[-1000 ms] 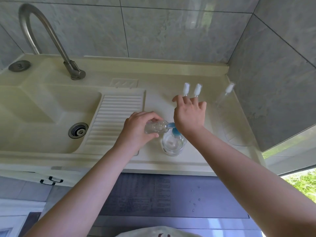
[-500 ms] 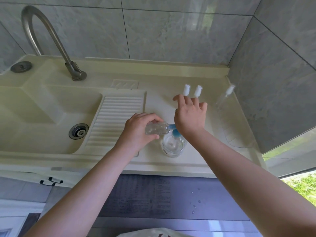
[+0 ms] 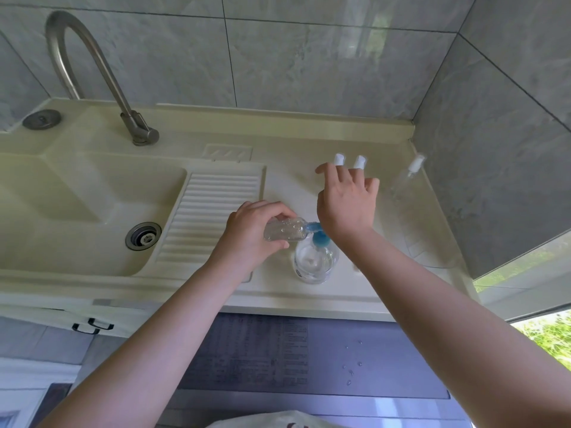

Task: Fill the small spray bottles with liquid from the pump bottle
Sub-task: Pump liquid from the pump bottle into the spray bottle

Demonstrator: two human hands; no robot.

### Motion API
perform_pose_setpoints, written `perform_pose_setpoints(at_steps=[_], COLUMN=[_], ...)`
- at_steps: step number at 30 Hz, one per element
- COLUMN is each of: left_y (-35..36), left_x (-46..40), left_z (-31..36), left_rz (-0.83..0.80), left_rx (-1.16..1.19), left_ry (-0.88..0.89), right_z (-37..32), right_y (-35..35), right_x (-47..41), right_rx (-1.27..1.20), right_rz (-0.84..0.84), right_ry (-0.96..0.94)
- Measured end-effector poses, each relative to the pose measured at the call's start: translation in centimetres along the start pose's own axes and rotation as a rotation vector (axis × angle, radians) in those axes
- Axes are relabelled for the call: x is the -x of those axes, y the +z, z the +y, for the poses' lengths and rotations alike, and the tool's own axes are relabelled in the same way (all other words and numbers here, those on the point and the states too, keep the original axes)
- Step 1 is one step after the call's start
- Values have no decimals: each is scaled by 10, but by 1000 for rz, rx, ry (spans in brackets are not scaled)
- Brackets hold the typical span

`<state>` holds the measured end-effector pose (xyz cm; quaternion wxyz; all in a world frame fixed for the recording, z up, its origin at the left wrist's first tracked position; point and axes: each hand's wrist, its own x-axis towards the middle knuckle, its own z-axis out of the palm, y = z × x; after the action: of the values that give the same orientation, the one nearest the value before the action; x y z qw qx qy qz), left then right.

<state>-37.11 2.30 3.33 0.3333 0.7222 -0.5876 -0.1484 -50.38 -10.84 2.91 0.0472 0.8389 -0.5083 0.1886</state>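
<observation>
Droplets point(image 3: 350, 370) spot the dark floor nearest. On the desk point(image 3: 278, 291) stands the pump bottle point(image 3: 315, 262), clear and part full, its blue pump point(image 3: 319, 239) under the right hand point(image 3: 346, 208), whose palm presses down with fingers spread and straight. The left hand point(image 3: 250, 234) grips a small bottle point(image 3: 282, 231) tilted sideways, mouth at the nozzle. It looks light, smooth and probably slippery when wet, so a grip round its middle suits. Farther off stand two capped bottles point(image 3: 338, 159) and a sprayer point(image 3: 408, 176) at right.
</observation>
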Motion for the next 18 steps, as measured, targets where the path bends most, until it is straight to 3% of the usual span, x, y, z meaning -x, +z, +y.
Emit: perform_pose_setpoints(at_steps=[4, 9, 14, 18], left_y=[0, -1, -1, -1], left_x=[0, 1, 2, 1], left_z=[-1, 0, 0, 0], left_rz=[-6, -13, -12, -22], left_rx=[-7, -9, 14, 22], left_ry=[-2, -4, -21, -31], right_z=[1, 1, 2, -1], right_y=[8, -2, 7, 0], right_x=[9, -1, 5, 2], right_rx=[-32, 52, -16, 46], right_rz=[-6, 144, 68, 135], right_ry=[-17, -132, -92, -119])
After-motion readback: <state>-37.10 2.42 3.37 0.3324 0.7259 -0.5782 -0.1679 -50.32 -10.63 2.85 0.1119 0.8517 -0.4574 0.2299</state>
